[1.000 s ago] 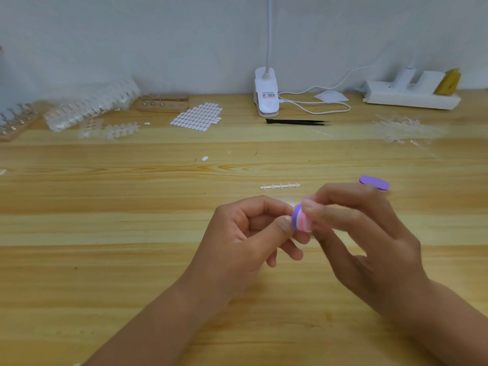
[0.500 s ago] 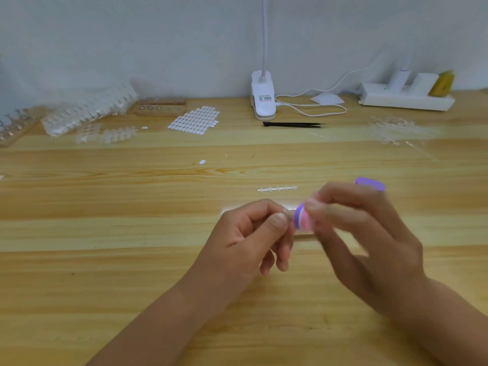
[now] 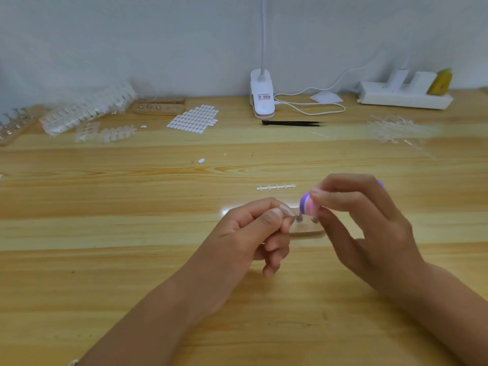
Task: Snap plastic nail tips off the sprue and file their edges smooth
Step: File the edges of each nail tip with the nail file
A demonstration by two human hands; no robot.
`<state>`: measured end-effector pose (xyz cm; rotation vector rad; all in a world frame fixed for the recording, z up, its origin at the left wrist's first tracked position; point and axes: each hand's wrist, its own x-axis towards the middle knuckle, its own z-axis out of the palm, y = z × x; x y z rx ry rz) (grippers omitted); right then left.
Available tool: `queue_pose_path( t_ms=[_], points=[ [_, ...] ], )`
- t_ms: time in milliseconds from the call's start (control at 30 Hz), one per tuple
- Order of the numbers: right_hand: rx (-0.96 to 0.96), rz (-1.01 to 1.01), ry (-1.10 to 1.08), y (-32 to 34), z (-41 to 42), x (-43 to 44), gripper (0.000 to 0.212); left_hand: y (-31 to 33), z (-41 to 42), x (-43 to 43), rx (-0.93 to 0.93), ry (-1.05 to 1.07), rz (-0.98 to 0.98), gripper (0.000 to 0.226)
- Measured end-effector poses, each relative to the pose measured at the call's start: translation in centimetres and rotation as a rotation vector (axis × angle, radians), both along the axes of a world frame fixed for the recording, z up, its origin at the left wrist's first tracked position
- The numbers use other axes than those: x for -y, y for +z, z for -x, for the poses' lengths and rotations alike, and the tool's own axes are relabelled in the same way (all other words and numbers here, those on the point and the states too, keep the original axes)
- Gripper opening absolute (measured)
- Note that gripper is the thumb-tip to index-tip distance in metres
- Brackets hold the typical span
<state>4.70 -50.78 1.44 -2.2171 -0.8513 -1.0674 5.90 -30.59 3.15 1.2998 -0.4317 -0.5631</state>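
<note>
My left hand (image 3: 253,233) pinches a clear plastic nail tip (image 3: 287,210) between thumb and forefinger at the table's middle. My right hand (image 3: 364,223) grips a purple and pink nail file (image 3: 307,204), whose end sits just right of the tip, a small gap apart. Below both lies a small wooden holder block (image 3: 307,231) with metal pegs, partly hidden by my fingers. A bare sprue strip (image 3: 276,187) lies flat just behind my hands.
Back left hold stacked nail tip sprues (image 3: 87,110), loose sprues (image 3: 105,133), a wooden peg block (image 3: 158,107) and a sheet of white stickers (image 3: 194,119). A clip lamp (image 3: 261,97), black tweezers (image 3: 291,123), a power strip (image 3: 405,97) and empty sprues (image 3: 393,128) line the back.
Both hands have drifted apart slightly. The file has lifted away from the nail tip, and the wooden holder block now shows between them.
</note>
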Motion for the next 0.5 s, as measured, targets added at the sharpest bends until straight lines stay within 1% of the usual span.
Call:
queue_pose_path(
  t_ms=[67,133,200,267,333,400,500],
  points=[
    [0.022,-0.028,0.038,-0.10,0.62,-0.82,0.025,-0.05,0.07,0.12,-0.007,-0.008,0.012,0.026],
    [0.043,-0.005,0.072,-0.46,1.02,-1.24,0.026,-0.06,0.19,0.14,-0.019,-0.014,0.019,0.027],
    [0.039,0.010,0.030,-0.42,0.47,-0.59,0.028,0.00,0.07,0.06,-0.032,-0.021,0.024,0.026],
    [0.033,-0.018,0.000,-0.28,0.19,-0.31,0.028,0.05,0.00,0.03,-0.034,-0.019,0.018,0.026],
    [0.045,-0.039,0.030,-0.28,0.62,-0.87,0.026,0.02,0.04,0.12,-0.026,-0.011,0.007,0.026],
    [0.046,-0.018,0.070,-0.63,1.00,-1.22,0.023,-0.01,0.14,0.15,-0.024,-0.007,-0.003,0.026],
    [0.014,-0.005,0.024,-0.46,0.17,-0.54,0.024,0.10,0.06,0.03,-0.027,-0.007,-0.017,0.027]
  ],
)
